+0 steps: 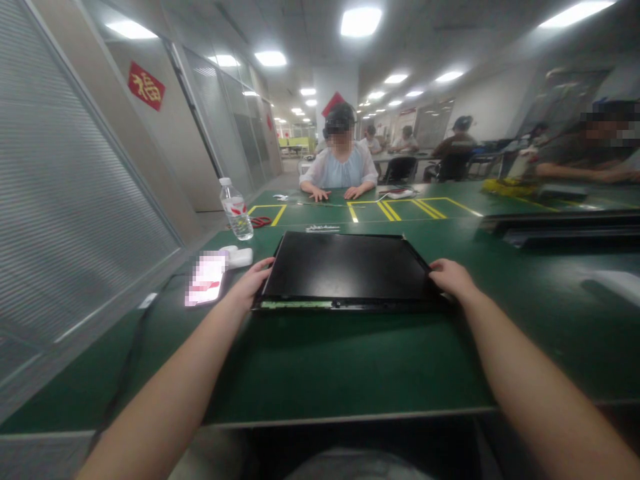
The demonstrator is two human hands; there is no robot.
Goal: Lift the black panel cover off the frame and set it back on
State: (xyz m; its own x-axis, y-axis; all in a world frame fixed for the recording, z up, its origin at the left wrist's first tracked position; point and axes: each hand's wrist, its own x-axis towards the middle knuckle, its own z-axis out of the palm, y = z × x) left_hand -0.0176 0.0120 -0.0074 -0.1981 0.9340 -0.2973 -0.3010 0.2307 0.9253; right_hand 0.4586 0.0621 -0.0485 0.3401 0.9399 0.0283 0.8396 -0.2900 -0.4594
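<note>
A flat black screen panel with a thin dark frame lies on the green table in front of me, its glossy face up. A light green strip runs along the left part of its near edge. My left hand grips the panel's left edge, with the fingers curled at its side. At the right edge, my right hand holds the frame between thumb and fingers. The undersides of the panel and some fingertips are hidden.
Left of the panel are a lit phone, a white case, a water bottle and red-handled scissors. Dark long parts lie at the right. Across the green table sits a person, hands on the tabletop.
</note>
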